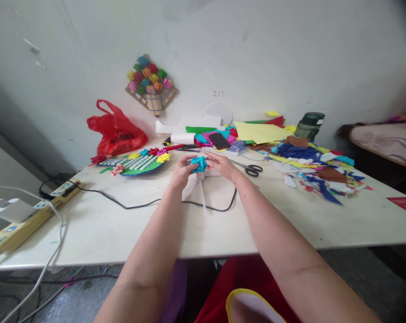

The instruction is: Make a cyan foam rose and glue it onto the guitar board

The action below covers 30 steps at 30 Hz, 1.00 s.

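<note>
My left hand (183, 170) is closed on a bright blue paper flower (198, 164), its thumb and fingers pinching the flower's left side. My right hand (222, 165) is at the flower's right, fingers stretched out toward it; whether the fingertips touch it I cannot tell. Below the hands, a whitish strip (203, 197) lies above the table, partly blurred. To the right of my right hand are black-handled scissors (253, 169). Left of my hands lies a green craft panel (138, 167) with white rolled-paper sticks and paper flowers.
A red plastic bag (117, 132) stands at the back left. Coloured paper scraps (310, 157) and a dark green bottle (309, 125) are on the right. A black cable (125, 207) runs across the table from a power strip (31, 217). A phone (219, 141) lies at the back.
</note>
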### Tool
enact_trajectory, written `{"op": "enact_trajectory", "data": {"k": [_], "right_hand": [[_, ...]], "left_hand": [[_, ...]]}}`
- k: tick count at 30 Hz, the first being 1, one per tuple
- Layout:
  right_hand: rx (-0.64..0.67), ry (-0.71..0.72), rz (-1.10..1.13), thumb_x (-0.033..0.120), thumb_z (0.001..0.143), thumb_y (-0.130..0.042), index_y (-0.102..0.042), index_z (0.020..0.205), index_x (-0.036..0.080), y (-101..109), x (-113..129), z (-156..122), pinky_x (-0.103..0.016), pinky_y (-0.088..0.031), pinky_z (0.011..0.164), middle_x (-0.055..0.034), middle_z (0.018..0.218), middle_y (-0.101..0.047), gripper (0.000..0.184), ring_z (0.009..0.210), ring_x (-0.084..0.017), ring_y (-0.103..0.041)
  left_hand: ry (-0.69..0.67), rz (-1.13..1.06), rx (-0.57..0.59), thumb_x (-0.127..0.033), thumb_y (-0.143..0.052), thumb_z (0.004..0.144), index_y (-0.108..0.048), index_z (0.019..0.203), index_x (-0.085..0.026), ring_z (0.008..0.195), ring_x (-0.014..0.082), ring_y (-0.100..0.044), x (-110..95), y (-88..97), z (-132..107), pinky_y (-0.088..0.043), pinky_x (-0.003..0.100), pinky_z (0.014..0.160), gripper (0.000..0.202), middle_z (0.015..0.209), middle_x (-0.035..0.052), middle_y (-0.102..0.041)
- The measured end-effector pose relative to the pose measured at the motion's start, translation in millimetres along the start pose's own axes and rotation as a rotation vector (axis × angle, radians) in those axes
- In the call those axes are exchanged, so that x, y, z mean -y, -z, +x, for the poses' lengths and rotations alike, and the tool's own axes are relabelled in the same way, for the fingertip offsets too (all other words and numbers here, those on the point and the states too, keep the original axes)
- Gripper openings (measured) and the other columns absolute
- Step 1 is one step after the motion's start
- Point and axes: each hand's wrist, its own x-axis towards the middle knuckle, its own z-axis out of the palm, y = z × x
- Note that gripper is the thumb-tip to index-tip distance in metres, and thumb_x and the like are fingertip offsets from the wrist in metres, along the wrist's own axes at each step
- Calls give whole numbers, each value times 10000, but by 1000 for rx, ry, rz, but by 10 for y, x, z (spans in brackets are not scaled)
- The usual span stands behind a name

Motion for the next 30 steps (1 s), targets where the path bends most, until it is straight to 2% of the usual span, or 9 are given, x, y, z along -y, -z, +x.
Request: {"op": "enact_trajectory", "data": {"k": [7, 12, 16, 20, 24, 27, 30], "right_hand": [[-67, -143, 46, 287, 799, -504, -566, 1214, 151, -41, 36, 6, -352, -506, 750, -62, 898, -668, 441, 685, -145, -604], [-83, -212, 216, 252, 758, -529, -590, 1137, 122, -87, 125, -16, -336, -498, 702, -60, 765, -667, 405, 674, -166, -616], [-60, -209, 241, 236, 695, -590, -592, 1098, 138, -153, 157, -25, -297, -487, 659, -27, 730, -654, 415, 663, -154, -617], [-86, -219, 213, 223, 661, -602, -597, 1041, 167, -237, 125, 1, -264, -474, 621, 8, 718, -638, 385, 617, -121, -597], [-183, -227, 146, 185, 626, -588, -596, 983, 172, -292, 78, 35, -247, -472, 600, 15, 726, -631, 357, 636, -115, -579], [-242, -235, 76, 167, 609, -580, -603, 963, 170, -294, 68, 45, -255, -485, 615, 11, 733, -634, 355, 681, -128, -585], [-257, -263, 55, 168, 613, -580, -608, 963, 171, -272, 80, 45, -260, -490, 604, 8, 732, -641, 352, 660, -129, -587]], "left_hand": [[-18, 10, -82, -244, -747, 509, -571, 1000, -168, 647, 135, -605, -15, -13, 9, -461, 271, 652, 528, 754, 7, -657], [-14, -23, -144, -255, -742, 503, -577, 987, -176, 681, 141, -610, -14, -37, 10, -453, 270, 661, 517, 805, 10, -659], [14, -45, -186, -251, -741, 489, -574, 964, -175, 637, 131, -591, -11, -73, 1, -449, 264, 624, 509, 756, -5, -636], [38, -35, -179, -246, -749, 476, -586, 913, -173, 617, 119, -570, -22, -123, -22, -453, 254, 615, 472, 721, -11, -621], [63, -3, -123, -259, -744, 497, -598, 862, -163, 600, 116, -560, -22, -153, -34, -459, 252, 595, 405, 697, -5, -604], [141, -1, -87, -293, -727, 536, -602, 875, -164, 621, 141, -583, -14, -144, -9, -488, 284, 610, 384, 707, 12, -609], [237, -54, -99, -355, -653, 612, -593, 869, -159, 617, 176, -608, -15, -103, 36, -507, 325, 619, 328, 670, 34, -616]]}}
